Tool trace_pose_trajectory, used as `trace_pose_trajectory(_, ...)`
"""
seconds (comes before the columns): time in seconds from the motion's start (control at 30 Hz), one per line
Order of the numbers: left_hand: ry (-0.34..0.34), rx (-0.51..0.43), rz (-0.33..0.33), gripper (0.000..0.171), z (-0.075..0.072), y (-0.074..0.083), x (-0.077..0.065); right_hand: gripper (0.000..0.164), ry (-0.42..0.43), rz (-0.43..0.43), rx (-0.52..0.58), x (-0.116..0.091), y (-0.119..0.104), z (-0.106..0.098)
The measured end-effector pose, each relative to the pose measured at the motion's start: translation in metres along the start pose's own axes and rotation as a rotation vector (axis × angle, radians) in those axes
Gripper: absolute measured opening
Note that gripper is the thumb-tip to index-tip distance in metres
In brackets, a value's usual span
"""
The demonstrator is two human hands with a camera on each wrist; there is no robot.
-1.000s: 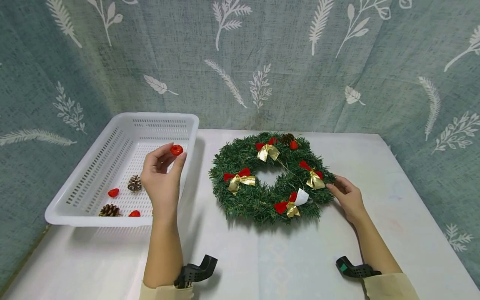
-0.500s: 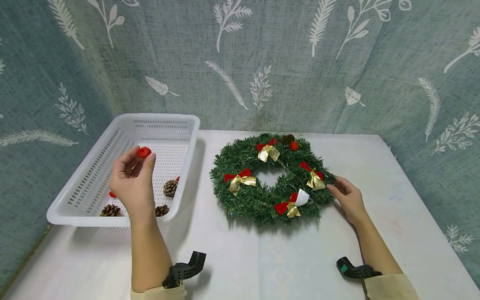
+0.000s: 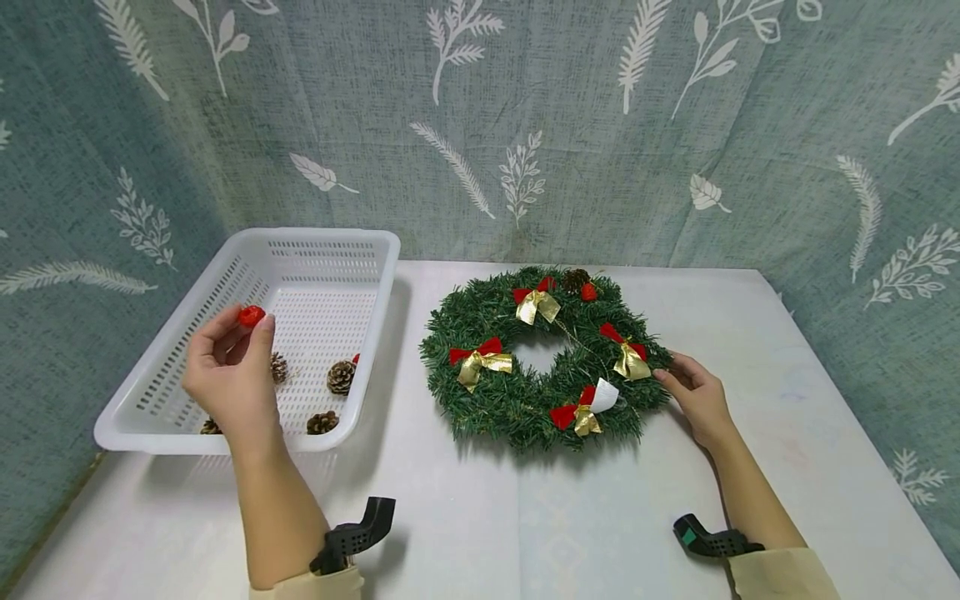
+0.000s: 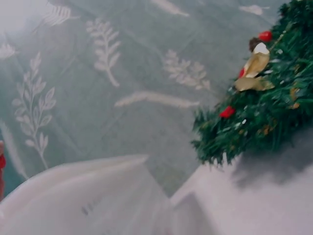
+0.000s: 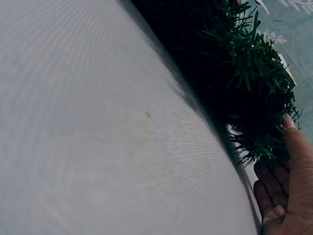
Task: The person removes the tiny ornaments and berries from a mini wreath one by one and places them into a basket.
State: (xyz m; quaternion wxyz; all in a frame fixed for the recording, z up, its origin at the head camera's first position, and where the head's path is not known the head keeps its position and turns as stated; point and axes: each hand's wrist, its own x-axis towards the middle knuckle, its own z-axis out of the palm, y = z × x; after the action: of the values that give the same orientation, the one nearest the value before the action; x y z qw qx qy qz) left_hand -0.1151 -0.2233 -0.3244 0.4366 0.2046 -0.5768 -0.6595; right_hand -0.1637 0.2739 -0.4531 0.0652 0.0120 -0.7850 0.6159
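My left hand (image 3: pixel 234 371) pinches a small round red ornament (image 3: pixel 251 316) between thumb and fingers, above the left part of the white plastic basket (image 3: pixel 386 292). Only a sliver of that hand shows at the left wrist view's edge. A green Christmas wreath (image 3: pixel 465 400) lies on the table, carrying several red-and-gold bows (image 3: pixel 480 360), a pine cone (image 3: pixel 576 279) and a red ornament (image 3: pixel 588 292) at its top. At the wreath's right rim my right hand (image 3: pixel 697 396) holds the greenery, the thumb (image 5: pixel 296 142) on top and the other fingers beneath.
Inside the basket lie several pine cones (image 3: pixel 341 377), and a bit of red (image 3: pixel 356 358) shows beside one of them. The white table (image 3: pixel 600 517) extends around basket and wreath. A patterned green cloth (image 3: pixel 480 125) hangs behind.
My left hand has moved left across the basket with the red ornament still pinched, uncovering pine cones on the basket's right side. My right hand and the wreath stay put.
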Motion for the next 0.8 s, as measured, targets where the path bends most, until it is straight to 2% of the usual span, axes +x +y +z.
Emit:
trace_pose_trajectory(0.1,0.002,0.025,-0.042,0.035,-0.0057,-0.0008,0.0043,0.025,0.002,-0.005,-0.004,0.0003,0.0009,0.0002)
trace_pose_trajectory(0.2,0.007,0.032,-0.05,0.035,-0.0091,-0.0017,0.0071,0.023,0.002,-0.007,0.009,0.0007,0.0016,0.0)
trace_pose_trajectory(0.53,0.016,0.049,-0.047,0.034,-0.0109,-0.0024,0.0081,0.029,0.006,0.004,-0.014,0.0008,0.0007,0.0006)
trace_pose_trajectory(0.8,0.021,0.062,-0.052,0.033,-0.0114,-0.0022,0.0076,0.023,0.004,0.0,0.036,0.0001,-0.0004,0.0006)
